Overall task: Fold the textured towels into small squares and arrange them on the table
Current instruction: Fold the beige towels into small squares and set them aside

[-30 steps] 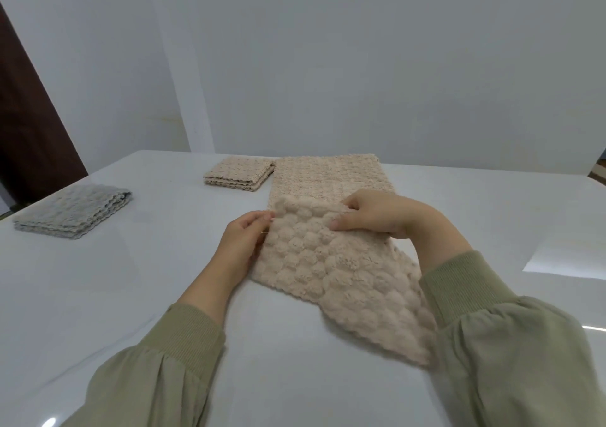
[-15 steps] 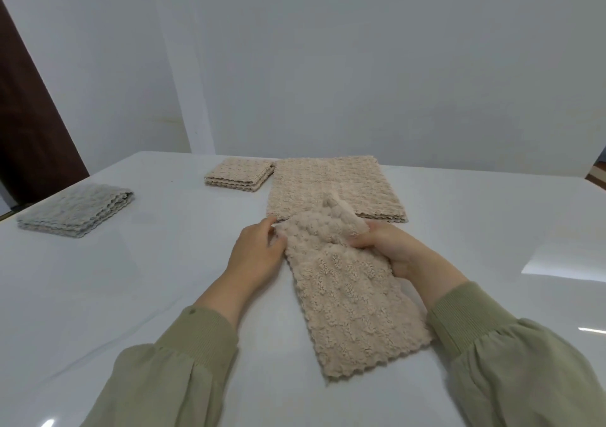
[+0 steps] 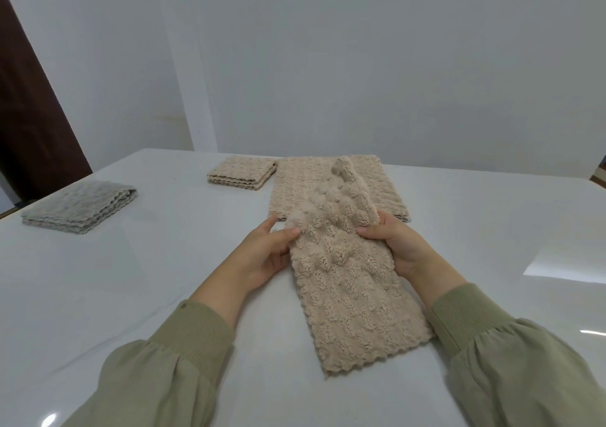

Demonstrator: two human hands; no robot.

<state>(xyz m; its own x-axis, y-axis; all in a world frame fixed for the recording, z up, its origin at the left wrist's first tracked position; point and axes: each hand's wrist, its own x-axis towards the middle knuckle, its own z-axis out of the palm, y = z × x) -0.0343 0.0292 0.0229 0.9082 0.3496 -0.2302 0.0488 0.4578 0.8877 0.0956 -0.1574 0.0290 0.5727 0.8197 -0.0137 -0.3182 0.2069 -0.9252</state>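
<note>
A beige textured towel (image 3: 347, 298), folded into a long strip, lies in front of me on the white table (image 3: 131, 279). Its far end is lifted off the table and stands up in a peak. My left hand (image 3: 262, 256) pinches the strip's left edge near that end. My right hand (image 3: 400, 249) grips the right edge, thumb on top. Behind it, a second beige towel (image 3: 295, 190) lies flat on the table, partly hidden by the raised end.
A folded beige towel square (image 3: 242, 174) sits at the back, left of the flat towel. A folded grey towel stack (image 3: 78, 206) rests near the table's left edge. A dark door (image 3: 29, 115) stands at the left, a pale wall behind.
The towel went from a wider, skewed shape to a narrow strip. My hands drew back toward me, then lifted the strip's far end higher into a peak.
</note>
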